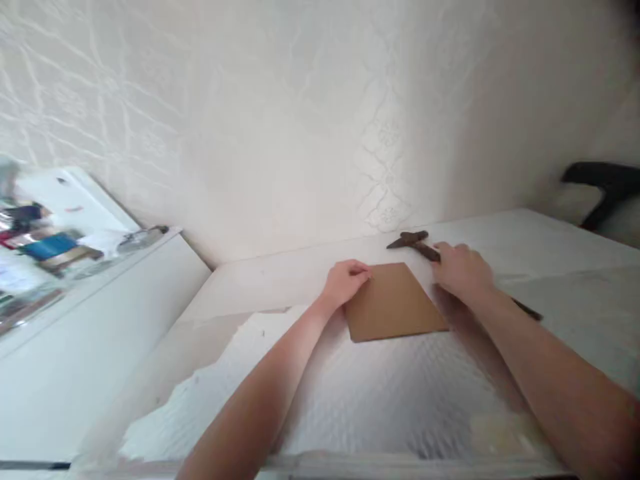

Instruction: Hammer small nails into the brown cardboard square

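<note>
A flat brown board [395, 303], perhaps cardboard or thin wood, lies on the white worktop. At its upper left edge rests my left hand [347, 280], thumb and fingers pinched together; whatever sits between the fingertips is too small to make out. To the right of the board, my right hand [463, 270] is wrapped round the handle of a hammer [414, 240]. The dark, rusty-looking hammer head points left, just beyond the board's far edge. Its handle end sticks out behind my wrist.
The worktop [260, 283] has a peeling, textured covering [360, 400] and meets a patterned wall [300, 133]. On the left stands a white cabinet [100, 347] with blurred clutter on top, including a blue item [50, 247]. A black object [605, 183] is at far right.
</note>
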`<state>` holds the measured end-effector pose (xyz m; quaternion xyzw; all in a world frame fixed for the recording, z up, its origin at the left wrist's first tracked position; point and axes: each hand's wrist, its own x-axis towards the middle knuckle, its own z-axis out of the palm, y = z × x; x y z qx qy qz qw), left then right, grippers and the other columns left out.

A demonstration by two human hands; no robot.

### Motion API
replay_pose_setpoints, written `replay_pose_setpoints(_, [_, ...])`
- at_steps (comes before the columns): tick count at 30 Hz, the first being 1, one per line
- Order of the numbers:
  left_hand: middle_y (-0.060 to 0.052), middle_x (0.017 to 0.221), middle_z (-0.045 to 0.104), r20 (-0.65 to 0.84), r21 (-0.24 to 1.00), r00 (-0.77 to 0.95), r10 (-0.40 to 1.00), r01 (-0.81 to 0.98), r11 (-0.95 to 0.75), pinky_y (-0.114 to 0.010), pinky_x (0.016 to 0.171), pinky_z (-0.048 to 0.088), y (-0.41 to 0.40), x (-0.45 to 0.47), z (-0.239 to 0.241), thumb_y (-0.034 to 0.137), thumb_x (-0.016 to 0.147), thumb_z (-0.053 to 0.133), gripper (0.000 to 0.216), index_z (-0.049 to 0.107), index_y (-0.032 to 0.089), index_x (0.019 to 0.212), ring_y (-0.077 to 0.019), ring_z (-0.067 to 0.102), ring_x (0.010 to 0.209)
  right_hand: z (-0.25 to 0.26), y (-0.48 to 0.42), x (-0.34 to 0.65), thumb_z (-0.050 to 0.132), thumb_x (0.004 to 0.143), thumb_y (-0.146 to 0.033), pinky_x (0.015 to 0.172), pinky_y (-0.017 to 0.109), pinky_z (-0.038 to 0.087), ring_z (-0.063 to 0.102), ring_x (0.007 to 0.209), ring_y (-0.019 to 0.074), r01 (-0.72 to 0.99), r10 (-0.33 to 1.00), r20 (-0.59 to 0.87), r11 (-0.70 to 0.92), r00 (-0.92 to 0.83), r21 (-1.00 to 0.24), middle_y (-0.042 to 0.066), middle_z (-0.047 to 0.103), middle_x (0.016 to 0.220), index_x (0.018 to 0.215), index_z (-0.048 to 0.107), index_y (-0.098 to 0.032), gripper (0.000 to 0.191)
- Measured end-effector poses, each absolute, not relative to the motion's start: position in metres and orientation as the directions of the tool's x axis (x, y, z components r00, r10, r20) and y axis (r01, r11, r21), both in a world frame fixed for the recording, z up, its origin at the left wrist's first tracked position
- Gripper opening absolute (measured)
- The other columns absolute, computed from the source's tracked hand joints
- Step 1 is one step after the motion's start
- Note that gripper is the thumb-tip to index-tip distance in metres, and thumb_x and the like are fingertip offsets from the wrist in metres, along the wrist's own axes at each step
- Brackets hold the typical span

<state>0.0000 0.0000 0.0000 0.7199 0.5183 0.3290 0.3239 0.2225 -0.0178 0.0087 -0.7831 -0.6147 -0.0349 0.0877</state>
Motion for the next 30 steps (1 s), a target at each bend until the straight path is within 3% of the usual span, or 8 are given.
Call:
replay_pose_setpoints(3, [-0.006,0.089,0.071,0.13,0.804,0.235,0.963,0.543,-0.241,-0.027,0.081,0.047,0.002,0.0,-0.002,0.021,0.077,0.057,0.016,0.069,0.015,0.086,-0.0167,0.064,0.086,0.011,-0.02,0.221,0.034,0.088,-0.029,0.069,0.038,0.044,0.06,0.092,0.0332,0.972,0.951,0.214,-0.203,0.225,-0.12,0.022,0.059,0.103,0.13,0.044,-0.013,0.046])
replay_pose_setpoints(6, [-0.006,0.089,0.071,0.127,0.81,0.219,0.968,0.541,-0.228,-0.028,0.083,0.046,0.006,-0.001,-0.004,0.024,0.08,0.054,0.017,0.068,0.016,0.084,-0.017,0.064,0.088,0.016,-0.02,0.223,0.038,0.086,-0.029,0.07,0.039,0.044,0.06,0.088,0.0307,0.959,0.942,0.252,-0.164,0.221,-0.229,0.02,0.062,0.098,0.132,0.041,-0.012,0.049])
replay_pose_setpoints(10, [-0.006,0.088,0.071,0.119,0.831,0.204,0.972,0.516,-0.21,-0.029,0.086,0.045,0.01,-0.003,-0.007,0.023,0.082,0.049,0.02,0.067,0.015,0.088,-0.017,0.064,0.09,0.029,-0.022,0.227,0.038,0.087,-0.031,0.06,0.034,0.046,0.06,0.067,0.022,0.806,0.96,0.176,-0.077,0.22,-0.587,0.014,0.065,0.089,0.131,0.041,-0.015,0.047])
replay_pose_setpoints(12, [-0.007,0.087,0.071,0.105,0.846,0.204,0.973,0.495,-0.195,-0.029,0.088,0.044,0.01,-0.005,-0.007,0.021,0.082,0.048,0.021,0.066,0.015,0.091,-0.0172,0.064,0.091,0.038,-0.026,0.226,0.037,0.087,-0.032,0.049,0.029,0.043,0.054,0.055,0.0165,0.638,0.988,0.1,-0.001,0.122,-0.77,0.01,0.064,0.083,0.129,0.043,-0.017,0.044])
replay_pose_setpoints(14, [-0.006,0.086,0.072,0.089,0.865,0.203,0.975,0.469,-0.177,-0.03,0.089,0.043,0.01,-0.006,-0.007,0.019,0.081,0.048,0.022,0.065,0.016,0.094,-0.0173,0.063,0.092,0.046,-0.034,0.224,0.039,0.086,-0.033,0.043,0.025,0.04,0.05,0.05,0.0131,0.515,0.995,0.093,0.094,-0.028,-0.852,0.007,0.061,0.077,0.123,0.049,-0.018,0.041])
replay_pose_setpoints(18, [-0.005,0.087,0.071,0.062,0.887,0.2,0.978,0.438,-0.146,-0.032,0.091,0.042,0.011,-0.009,-0.006,0.017,0.078,0.049,0.024,0.063,0.017,0.097,-0.0182,0.062,0.094,0.055,-0.046,0.22,0.043,0.085,-0.04,0.042,0.023,0.037,0.047,0.049,0.0112,0.456,0.955,0.106,0.229,-0.278,-0.86,0.002,0.058,0.07,0.121,0.051,-0.019,0.043])
replay_pose_setpoints(22, [-0.006,0.096,0.07,0.077,0.891,0.213,0.974,0.424,-0.163,-0.032,0.088,0.043,0.013,-0.01,-0.007,0.016,0.074,0.052,0.024,0.064,0.016,0.095,-0.0197,0.062,0.094,0.051,-0.045,0.225,0.046,0.086,-0.045,0.045,0.023,0.036,0.048,0.051,0.0111,0.52,0.884,0.139,0.384,-0.447,-0.763,0.001,0.058,0.067,0.121,0.056,-0.02,0.045])
replay_pose_setpoints(30, [-0.007,0.093,0.069,0.088,0.91,0.233,0.969,0.376,-0.173,-0.032,0.087,0.043,0.009,-0.008,-0.003,0.013,0.074,0.05,0.023,0.063,0.015,0.093,-0.0182,0.062,0.09,0.05,-0.043,0.228,0.044,0.088,-0.043,0.05,0.024,0.037,0.051,0.054,0.0119,0.597,0.856,0.185,0.476,-0.482,-0.646,0.002,0.063,0.072,0.124,0.057,-0.024,0.043])
